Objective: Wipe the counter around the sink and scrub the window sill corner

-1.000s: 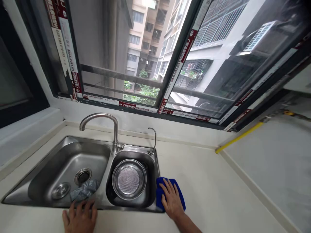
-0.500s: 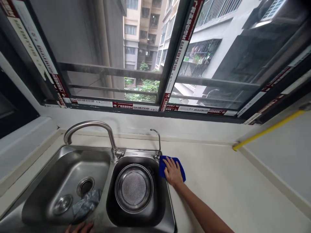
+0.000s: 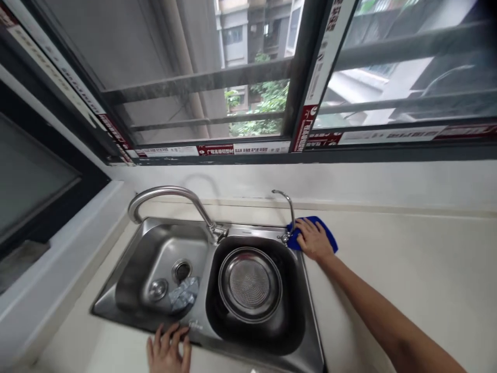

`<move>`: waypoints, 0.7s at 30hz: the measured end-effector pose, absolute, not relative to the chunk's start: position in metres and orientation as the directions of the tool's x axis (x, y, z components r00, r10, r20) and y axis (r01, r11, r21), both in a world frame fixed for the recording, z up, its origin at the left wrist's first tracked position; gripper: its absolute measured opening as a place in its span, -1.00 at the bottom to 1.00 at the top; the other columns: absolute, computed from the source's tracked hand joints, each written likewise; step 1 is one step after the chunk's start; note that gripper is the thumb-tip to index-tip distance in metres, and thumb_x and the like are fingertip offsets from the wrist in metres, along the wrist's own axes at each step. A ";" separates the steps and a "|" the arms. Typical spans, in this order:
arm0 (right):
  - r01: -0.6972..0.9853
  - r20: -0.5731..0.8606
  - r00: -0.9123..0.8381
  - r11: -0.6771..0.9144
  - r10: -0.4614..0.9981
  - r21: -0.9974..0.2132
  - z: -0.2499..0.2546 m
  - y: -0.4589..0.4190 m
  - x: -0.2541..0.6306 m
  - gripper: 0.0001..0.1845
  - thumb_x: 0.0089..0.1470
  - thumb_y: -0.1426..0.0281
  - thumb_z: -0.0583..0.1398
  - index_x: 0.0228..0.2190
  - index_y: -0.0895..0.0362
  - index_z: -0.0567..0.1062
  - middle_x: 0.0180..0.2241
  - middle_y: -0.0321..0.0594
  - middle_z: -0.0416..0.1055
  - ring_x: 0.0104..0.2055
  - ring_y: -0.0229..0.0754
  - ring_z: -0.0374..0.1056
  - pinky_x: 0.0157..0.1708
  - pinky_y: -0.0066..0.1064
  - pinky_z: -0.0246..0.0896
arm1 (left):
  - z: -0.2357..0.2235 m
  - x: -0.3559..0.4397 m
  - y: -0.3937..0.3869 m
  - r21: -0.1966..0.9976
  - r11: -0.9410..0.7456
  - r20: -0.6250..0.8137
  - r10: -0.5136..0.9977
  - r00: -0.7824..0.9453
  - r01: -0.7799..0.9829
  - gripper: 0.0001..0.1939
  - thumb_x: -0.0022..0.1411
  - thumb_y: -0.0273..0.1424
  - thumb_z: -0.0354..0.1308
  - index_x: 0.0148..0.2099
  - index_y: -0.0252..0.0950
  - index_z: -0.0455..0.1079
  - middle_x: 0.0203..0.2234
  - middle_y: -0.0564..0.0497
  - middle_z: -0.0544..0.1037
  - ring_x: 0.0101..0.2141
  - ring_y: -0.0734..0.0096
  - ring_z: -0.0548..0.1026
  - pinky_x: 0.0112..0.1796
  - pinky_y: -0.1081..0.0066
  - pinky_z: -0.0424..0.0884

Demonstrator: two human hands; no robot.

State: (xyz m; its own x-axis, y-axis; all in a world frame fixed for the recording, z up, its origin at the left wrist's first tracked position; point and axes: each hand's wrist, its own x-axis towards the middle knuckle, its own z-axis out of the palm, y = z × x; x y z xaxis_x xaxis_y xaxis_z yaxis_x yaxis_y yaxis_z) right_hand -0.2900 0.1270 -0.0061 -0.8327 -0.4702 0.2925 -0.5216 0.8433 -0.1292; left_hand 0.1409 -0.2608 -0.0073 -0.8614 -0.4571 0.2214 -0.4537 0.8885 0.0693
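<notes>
— while your right hand (image 3: 313, 239) lies flat on the cloth (image 3: 326, 235), where is that cloth?
— on the counter (image 3: 388, 269), at the sink's (image 3: 310, 331) far right corner, touching the small tap (image 3: 286, 215). your fingers are spread over it, pressing, not clenched.
— and your left hand (image 3: 169, 352)?
— open, fingers resting on the sink's near rim, just before the grey rag (image 3: 184, 293) in the left basin. a strainer (image 3: 250, 284) sits in the right basin.
</notes>
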 end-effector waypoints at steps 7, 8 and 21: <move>-0.500 0.411 -0.814 0.855 -0.410 -0.137 -0.013 0.121 -0.283 -0.60 0.24 0.35 -0.04 0.04 0.02 0.40 0.24 -0.27 0.32 0.31 -0.04 0.13 0.33 0.01 -0.12 | 0.005 0.138 -0.257 0.188 0.824 0.096 -0.556 -0.825 -0.534 -0.71 0.20 -0.21 0.07 -0.11 0.00 0.57 -0.03 0.09 0.66 0.21 -0.08 0.32 0.26 -0.28 0.15; -0.483 0.418 -0.820 0.865 -0.391 -0.136 -0.012 0.118 -0.280 -0.59 0.24 0.35 -0.04 0.05 0.02 0.40 0.24 -0.26 0.32 0.30 -0.03 0.13 0.33 0.01 -0.12 | 0.007 0.138 -0.257 0.202 0.817 0.090 -0.564 -0.821 -0.540 -0.71 0.20 -0.20 0.07 -0.11 0.00 0.57 -0.03 0.09 0.66 0.22 -0.09 0.32 0.27 -0.29 0.14; -0.370 0.401 -0.865 0.923 -0.301 -0.106 -0.021 0.124 -0.182 -0.43 0.24 0.28 -0.07 0.23 0.12 0.29 0.31 -0.06 0.19 0.36 0.14 0.02 0.33 0.17 -0.11 | 0.011 0.139 -0.249 0.274 0.807 0.141 -0.572 -0.808 -0.523 -0.68 0.23 -0.19 0.04 -0.12 -0.09 0.59 -0.05 0.01 0.66 0.22 -0.16 0.35 0.27 -0.32 0.13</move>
